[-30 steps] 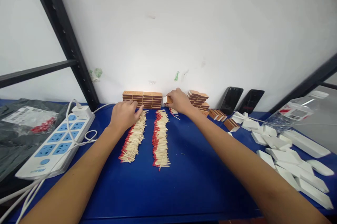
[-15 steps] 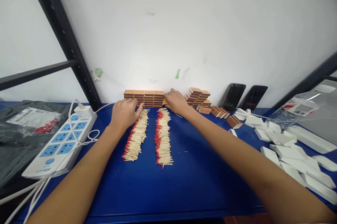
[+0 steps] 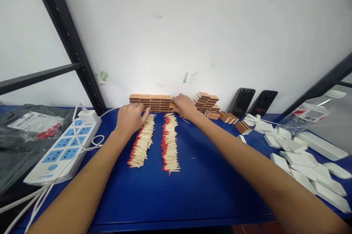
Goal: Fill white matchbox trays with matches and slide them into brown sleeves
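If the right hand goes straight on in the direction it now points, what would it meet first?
Most likely the right end of the long stack. The right hand points forward and left, and the box it holds sits close beside that end; whether they touch is unclear.

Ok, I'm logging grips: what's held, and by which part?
The right hand holds a matchbox, apparently by its right end; the left hand is at the stack, its grip unclear.

Right fingers (image 3: 176,101) partly hide matchbox (image 3: 172,106); dark bag (image 3: 13,160) cropped left.
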`<state>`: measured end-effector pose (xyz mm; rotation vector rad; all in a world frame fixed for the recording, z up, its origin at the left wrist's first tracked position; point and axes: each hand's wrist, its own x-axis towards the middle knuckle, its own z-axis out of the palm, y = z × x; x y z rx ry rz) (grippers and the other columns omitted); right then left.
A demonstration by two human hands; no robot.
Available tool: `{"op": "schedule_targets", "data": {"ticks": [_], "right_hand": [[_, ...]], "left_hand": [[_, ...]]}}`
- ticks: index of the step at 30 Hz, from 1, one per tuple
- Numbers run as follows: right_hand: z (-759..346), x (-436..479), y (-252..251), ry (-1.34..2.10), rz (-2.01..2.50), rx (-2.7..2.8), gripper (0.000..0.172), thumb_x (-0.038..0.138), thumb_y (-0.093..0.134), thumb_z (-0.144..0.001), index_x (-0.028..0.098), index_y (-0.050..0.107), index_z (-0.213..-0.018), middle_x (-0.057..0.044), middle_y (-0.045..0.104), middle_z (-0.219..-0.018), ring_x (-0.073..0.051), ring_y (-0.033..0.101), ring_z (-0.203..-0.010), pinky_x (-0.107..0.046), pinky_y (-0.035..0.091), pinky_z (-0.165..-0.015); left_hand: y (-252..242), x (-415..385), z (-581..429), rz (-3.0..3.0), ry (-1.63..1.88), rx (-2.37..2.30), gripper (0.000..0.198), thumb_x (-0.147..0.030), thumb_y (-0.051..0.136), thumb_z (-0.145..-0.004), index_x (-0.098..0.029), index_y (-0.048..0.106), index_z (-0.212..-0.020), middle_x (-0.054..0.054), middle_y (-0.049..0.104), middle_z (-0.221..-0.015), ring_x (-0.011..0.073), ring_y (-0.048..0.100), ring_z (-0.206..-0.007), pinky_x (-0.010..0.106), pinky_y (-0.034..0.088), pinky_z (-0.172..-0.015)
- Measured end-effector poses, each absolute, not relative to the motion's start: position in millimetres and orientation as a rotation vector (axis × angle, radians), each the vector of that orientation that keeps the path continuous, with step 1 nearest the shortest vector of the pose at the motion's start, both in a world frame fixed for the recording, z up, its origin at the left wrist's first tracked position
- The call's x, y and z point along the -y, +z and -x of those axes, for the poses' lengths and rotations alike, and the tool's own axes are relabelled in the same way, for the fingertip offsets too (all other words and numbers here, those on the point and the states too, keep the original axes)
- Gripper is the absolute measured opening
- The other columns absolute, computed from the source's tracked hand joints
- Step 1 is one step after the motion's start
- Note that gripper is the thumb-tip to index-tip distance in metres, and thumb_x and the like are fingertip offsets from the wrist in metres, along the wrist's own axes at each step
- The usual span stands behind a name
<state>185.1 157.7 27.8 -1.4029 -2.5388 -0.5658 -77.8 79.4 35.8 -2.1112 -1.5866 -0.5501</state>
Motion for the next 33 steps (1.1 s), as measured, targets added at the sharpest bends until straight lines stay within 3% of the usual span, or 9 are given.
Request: {"op": "schedule_targets", "data": {"ticks": [14, 27, 33], "right_hand": [[-198.5, -152.1, 29.5, -0.58, 1.43, 2.525, 0.013, 0.027, 0.076, -0.093, 0.017, 0.076, -0.1, -0.016, 0.073, -0.106, -0.033, 0.052, -0.111, -0.041, 0.038, -0.084], [-190.4, -153.7, 21.0, -0.519, 1.41, 2.518, 0.016, 0.026, 0.077, -0.091, 0.016, 0.076, -0.103, -0.017, 0.071, -0.108, -0.034, 0.052, -0.113, -0.042, 0.039, -0.086], [-206.8, -141.8, 31.9, -0.444, 1.367, 2.392, 0.02, 0.027, 0.063, -0.101, 0.017, 0.077, -0.112, -0.013, 0.072, -0.104, -0.029, 0.054, -0.105, -0.04, 0.04, -0.091]], "left_hand": [[36.2, -79.8, 77.4, 2.116, -0.547, 1.605, 0.047, -0.047, 0.042, -0.105, -0.015, 0.073, -0.09, 0.015, 0.079, -0.093, 0.0319, 0.074, -0.087, 0.039, 0.046, -0.07], [35.6, -79.9, 78.0, 2.123, -0.549, 1.618, 0.048, -0.047, 0.041, -0.105, -0.015, 0.074, -0.091, 0.015, 0.079, -0.093, 0.0329, 0.074, -0.088, 0.039, 0.046, -0.071], [36.8, -79.5, 78.8, 2.113, -0.545, 1.622, 0.048, -0.047, 0.04, -0.105, -0.017, 0.073, -0.088, 0.014, 0.079, -0.093, 0.0311, 0.074, -0.088, 0.038, 0.046, -0.069]]}}
